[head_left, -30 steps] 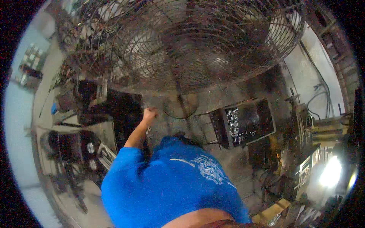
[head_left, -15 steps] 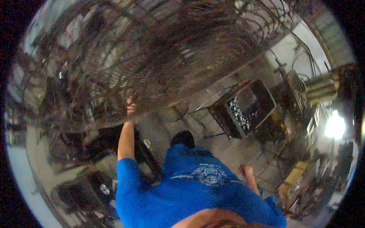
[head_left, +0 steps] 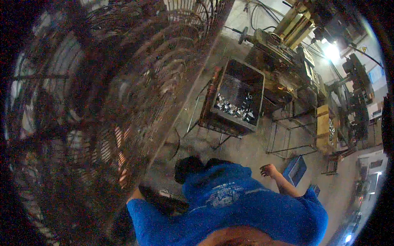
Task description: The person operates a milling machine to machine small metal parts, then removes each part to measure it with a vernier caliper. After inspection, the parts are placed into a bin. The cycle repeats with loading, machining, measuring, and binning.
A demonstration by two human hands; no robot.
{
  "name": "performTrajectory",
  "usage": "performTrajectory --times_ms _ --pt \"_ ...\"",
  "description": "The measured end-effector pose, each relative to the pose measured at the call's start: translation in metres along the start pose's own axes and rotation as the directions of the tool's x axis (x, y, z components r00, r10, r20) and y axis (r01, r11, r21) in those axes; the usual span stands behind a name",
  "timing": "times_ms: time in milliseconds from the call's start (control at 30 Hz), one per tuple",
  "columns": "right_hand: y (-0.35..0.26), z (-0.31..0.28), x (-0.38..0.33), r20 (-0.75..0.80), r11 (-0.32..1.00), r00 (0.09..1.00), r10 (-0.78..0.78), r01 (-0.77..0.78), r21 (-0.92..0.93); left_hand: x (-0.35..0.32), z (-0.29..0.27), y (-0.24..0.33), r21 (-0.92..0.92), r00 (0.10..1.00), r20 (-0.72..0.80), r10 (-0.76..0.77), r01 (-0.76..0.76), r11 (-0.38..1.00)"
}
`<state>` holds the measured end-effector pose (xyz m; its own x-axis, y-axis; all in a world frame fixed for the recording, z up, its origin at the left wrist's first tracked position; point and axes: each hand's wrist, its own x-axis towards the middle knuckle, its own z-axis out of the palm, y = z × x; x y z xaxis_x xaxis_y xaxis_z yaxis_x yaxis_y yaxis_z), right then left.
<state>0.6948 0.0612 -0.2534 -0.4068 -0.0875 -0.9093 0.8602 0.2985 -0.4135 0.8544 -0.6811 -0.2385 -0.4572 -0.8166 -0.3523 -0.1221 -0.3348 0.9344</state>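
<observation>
A large dark fan with a curved wire guard fills the left half of the view, close to me. My left hand and forearm show only in strips through the guard's wires, so its fingers and any hold on the fan are hidden. My right hand hangs low at my right side, its fingers loosely bent and apart, with nothing visible in it. Beyond it lies a blue crate on the floor.
Ahead, a dark metal bin on a legged stand holds several shiny metal pieces. A greasy workshop machine stands behind it. To the right are a thin metal frame and a yellowish box with small parts.
My view has turned right, and the bin has shifted left within it. The fan now covers my left hand, which showed more plainly before. My right hand appears higher and farther out.
</observation>
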Motion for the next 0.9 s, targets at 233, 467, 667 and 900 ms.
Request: performTrajectory --times_ms 233,467,667,900 --pt "0.018 0.027 0.006 0.012 0.81 0.959 -0.282 0.245 -0.533 0.019 0.014 -0.01 0.005 1.0 0.007 0.001 -0.001 1.0" --pt "0.029 0.046 -0.007 -0.05 0.851 0.983 -0.176 0.127 -0.509 0.029 0.036 -0.006 0.011 1.0 0.019 -0.002 0.002 1.0" --pt "0.025 0.041 -0.009 -0.115 0.897 0.983 -0.145 0.081 -0.435 0.032 0.051 -0.008 0.012 1.0 0.02 -0.003 0.003 1.0" --pt "0.007 0.042 -0.002 -0.149 0.874 0.981 -0.122 0.035 -0.485 0.032 0.062 -0.005 0.003 1.0 0.02 -0.002 0.002 1.0"
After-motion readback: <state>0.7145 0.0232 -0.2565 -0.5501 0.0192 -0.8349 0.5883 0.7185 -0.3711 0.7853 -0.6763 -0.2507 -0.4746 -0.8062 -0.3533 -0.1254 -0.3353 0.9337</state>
